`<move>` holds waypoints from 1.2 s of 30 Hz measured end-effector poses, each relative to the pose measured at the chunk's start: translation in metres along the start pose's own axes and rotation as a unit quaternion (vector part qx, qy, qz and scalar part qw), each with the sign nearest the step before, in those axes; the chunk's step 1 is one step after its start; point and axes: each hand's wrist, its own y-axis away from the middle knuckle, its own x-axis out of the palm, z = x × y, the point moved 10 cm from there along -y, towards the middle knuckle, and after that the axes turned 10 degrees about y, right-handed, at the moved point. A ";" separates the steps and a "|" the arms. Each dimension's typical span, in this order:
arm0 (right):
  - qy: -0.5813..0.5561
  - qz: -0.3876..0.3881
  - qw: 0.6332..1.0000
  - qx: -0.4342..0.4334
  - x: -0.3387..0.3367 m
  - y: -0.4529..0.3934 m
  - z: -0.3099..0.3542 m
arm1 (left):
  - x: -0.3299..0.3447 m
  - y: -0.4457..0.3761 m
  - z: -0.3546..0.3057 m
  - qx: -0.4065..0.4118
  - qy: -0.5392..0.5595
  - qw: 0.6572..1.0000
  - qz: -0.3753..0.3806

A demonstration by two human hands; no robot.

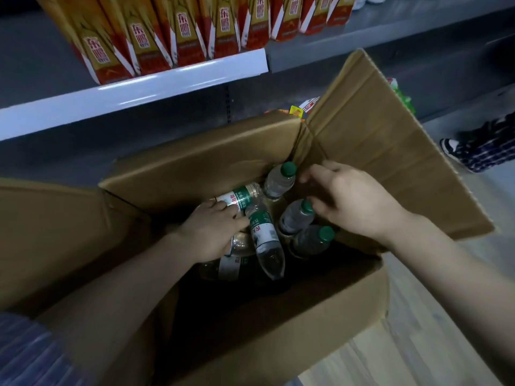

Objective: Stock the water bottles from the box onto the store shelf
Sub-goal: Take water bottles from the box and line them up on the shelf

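Our left hand [216,228] is down inside the cardboard box [250,316], fingers curled over a bottle lying on its side [238,197], touching its label. Our right hand [349,201] hovers over the box's right side with fingers loosely bent, its tips at the green cap of an upright bottle [296,215]; we cannot tell whether it grips. Another bottle [266,240] lies across the heap, and two more stand upright [280,181] [313,240]. Beyond the open flaps we see the shelf edge [133,98], with red and gold cartons [156,37] lined up above.
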 end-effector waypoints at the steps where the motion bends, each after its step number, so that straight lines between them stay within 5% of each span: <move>1: 0.004 0.000 1.000 -0.007 0.003 0.000 0.000 | 0.006 -0.006 -0.001 0.007 -0.003 1.000 0.005; 36: -0.024 -0.026 0.995 -0.094 0.052 -0.048 0.017 | 0.130 -0.117 -0.053 0.152 -0.045 0.986 0.041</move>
